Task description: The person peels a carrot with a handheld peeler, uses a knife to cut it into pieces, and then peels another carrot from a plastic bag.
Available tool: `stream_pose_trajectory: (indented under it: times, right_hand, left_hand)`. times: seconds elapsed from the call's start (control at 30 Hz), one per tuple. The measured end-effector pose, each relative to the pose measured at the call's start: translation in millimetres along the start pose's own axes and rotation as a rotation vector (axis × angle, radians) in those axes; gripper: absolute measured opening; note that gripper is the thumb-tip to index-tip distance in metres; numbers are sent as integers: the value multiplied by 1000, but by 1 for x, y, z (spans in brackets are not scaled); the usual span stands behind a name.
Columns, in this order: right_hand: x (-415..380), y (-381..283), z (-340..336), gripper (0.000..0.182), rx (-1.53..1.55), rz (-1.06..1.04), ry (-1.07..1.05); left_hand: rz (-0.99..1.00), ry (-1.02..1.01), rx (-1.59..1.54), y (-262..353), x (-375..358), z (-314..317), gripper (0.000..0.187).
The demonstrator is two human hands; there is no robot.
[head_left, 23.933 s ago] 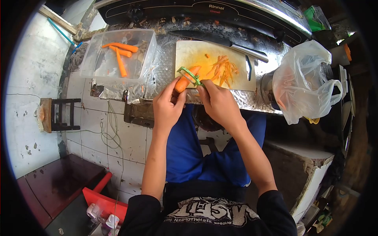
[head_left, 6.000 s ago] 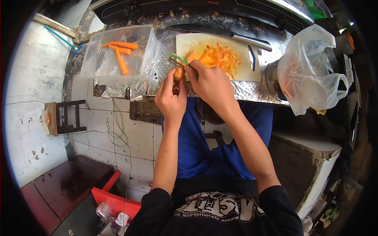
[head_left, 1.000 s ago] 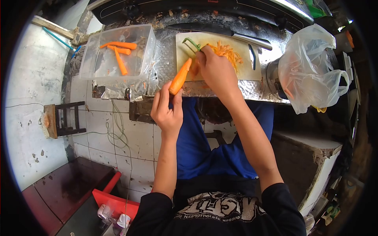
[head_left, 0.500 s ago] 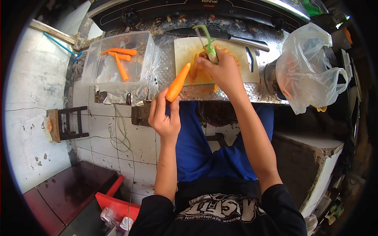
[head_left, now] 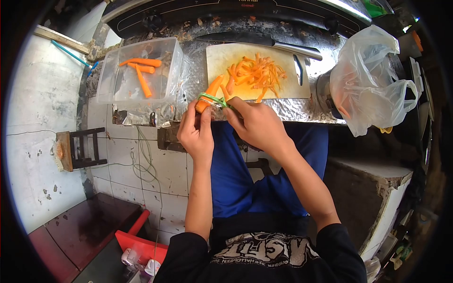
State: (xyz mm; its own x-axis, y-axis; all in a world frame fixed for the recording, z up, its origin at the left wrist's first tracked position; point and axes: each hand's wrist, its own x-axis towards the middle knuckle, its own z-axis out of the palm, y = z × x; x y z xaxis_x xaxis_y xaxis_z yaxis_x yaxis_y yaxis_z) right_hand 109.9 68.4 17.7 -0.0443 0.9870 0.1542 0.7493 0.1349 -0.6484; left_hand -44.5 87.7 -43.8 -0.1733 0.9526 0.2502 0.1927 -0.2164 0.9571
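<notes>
My left hand [head_left: 196,132] grips the thick end of an orange carrot [head_left: 215,85], whose tip points up and right near the board's left edge. In my right hand [head_left: 257,123] is a green peeler [head_left: 218,100], its head lying across the carrot's lower part. Orange peelings [head_left: 257,73] are heaped on the white cutting board [head_left: 217,54]. A large knife [head_left: 297,49] lies along the board's far edge, handle to the right. To the left, several carrots [head_left: 144,84] rest in a clear plastic container [head_left: 111,78].
A black stove [head_left: 198,14] stands behind the foil-covered counter [head_left: 191,61]. On the right, a translucent plastic bag [head_left: 365,75] hangs beside a round metal container [head_left: 324,92]. A small stool [head_left: 63,150] and a red object [head_left: 141,245] are at lower left.
My right hand has moved down and left, bringing the peeler from above the board onto the carrot. The heap of peelings is now uncovered. My left hand still holds the carrot.
</notes>
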Motion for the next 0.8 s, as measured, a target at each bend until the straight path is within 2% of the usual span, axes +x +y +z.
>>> stream_pose_trajectory:
  times: [0.2, 0.47, 0.6, 0.73, 0.8]
  right_hand:
    - [-3, -2, 7, 20, 14, -14, -8]
    - [3, 1, 13, 21, 1, 47, -25]
    - [14, 1, 19, 23, 20, 79, 67]
    - [36, 8, 20, 27, -91, 184, 137]
    - [38, 5, 22, 29, -126, 213, 133]
  left_hand:
    - [110, -29, 157, -11, 1, -4, 32]
    - [197, -1, 150, -12, 1, -3, 31]
    - [228, -36, 183, 1, 2, -3, 30]
    - [138, -61, 184, 5, -7, -6, 30]
    - [122, -19, 73, 13, -11, -9, 27]
